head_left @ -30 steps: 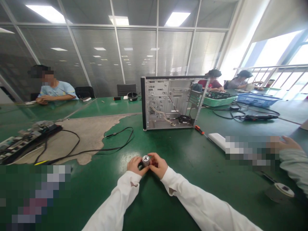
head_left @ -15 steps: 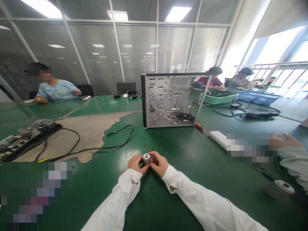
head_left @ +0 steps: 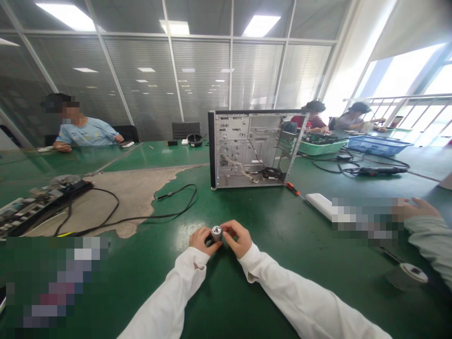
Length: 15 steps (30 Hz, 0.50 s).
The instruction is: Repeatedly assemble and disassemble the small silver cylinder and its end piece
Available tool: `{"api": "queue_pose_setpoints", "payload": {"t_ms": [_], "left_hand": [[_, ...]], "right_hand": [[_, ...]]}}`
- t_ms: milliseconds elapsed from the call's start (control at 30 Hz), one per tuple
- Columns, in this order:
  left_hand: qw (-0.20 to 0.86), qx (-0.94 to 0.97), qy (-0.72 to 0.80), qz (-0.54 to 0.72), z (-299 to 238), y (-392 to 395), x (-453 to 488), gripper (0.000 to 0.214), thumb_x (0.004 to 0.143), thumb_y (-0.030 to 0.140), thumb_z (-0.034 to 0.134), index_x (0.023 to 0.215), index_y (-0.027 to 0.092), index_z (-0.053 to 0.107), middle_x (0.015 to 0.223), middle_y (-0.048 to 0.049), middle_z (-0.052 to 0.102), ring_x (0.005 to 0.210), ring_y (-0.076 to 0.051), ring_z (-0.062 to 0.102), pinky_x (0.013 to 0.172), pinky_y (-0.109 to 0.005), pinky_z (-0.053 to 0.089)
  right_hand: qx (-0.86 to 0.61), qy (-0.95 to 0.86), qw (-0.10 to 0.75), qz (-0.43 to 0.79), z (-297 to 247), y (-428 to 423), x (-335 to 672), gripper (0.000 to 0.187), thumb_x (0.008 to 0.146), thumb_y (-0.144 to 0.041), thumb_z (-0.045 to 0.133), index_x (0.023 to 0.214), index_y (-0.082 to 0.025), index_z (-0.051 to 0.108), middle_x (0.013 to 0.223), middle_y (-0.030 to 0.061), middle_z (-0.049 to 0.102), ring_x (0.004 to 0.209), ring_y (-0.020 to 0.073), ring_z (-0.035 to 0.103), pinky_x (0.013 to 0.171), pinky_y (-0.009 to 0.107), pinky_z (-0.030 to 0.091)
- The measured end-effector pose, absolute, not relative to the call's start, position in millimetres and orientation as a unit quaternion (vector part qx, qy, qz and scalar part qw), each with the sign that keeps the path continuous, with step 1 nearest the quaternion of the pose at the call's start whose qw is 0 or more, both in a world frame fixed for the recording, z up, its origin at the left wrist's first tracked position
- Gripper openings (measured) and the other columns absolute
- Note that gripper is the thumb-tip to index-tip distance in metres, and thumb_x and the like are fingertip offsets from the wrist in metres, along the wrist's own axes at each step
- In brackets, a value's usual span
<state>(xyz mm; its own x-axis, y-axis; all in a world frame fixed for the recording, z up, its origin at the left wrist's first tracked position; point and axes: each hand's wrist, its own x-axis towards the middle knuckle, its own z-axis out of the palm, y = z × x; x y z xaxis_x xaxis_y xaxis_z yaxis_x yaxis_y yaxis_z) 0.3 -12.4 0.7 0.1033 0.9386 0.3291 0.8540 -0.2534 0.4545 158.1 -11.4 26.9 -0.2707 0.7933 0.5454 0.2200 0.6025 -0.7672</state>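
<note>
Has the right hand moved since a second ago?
Yes: the right hand has shifted slightly rightward, judged against the open computer case beyond it.

Computer case [head_left: 256, 149] on table [head_left: 300, 254] behind cylinder [head_left: 216, 235]; screwdriver [head_left: 293, 189] right of case, cable [head_left: 169, 216] left; baskets [head_left: 379, 147] farther back, right.

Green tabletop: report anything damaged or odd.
The glossy green table surface looks damaged at left: it gives way to a beige ragged-edged patch. The small grey metal cylinder in the left hand looks upright, nothing odd.
</note>
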Motion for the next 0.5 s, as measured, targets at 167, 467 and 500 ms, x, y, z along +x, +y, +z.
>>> {"api": "queue_pose_setpoints", "payload": {"t_ms": [167,467,500], "left_hand": [[0.088,0.754,0.589,0.276,2,-13,1,0.035,0.055,0.041,0.060,0.083,0.020,0.058,0.083,-0.0027,0.059,0.080,-0.019,0.053,0.072,-0.031,0.040],[0.089,0.757,0.596,0.254,8,-15,2,0.036,0.057,0.042,0.058,0.085,0.019,0.056,0.084,-0.0035,0.058,0.081,-0.020,0.053,0.071,-0.031,0.041],[0.089,0.758,0.595,0.252,9,-15,2,0.037,0.058,0.042,0.057,0.086,0.019,0.056,0.085,-0.0037,0.058,0.081,-0.020,0.053,0.072,-0.031,0.040]], "right_hand": [[-0.328,-0.744,0.508,0.283,30,-8,156,0.020,0.070,-0.020,0.047,0.088,-0.018,0.056,0.083,0.0041,0.051,0.065,0.0084,0.048,0.053,0.019,0.042],[-0.323,-0.769,0.468,0.293,48,3,154,0.010,0.069,-0.020,0.050,0.076,-0.016,0.055,0.079,0.0020,0.051,0.063,0.0073,0.046,0.056,0.019,0.040],[-0.328,-0.758,0.482,0.292,48,4,155,0.010,0.070,-0.021,0.049,0.077,-0.016,0.054,0.078,0.0019,0.051,0.063,0.0075,0.047,0.057,0.019,0.040]]}}
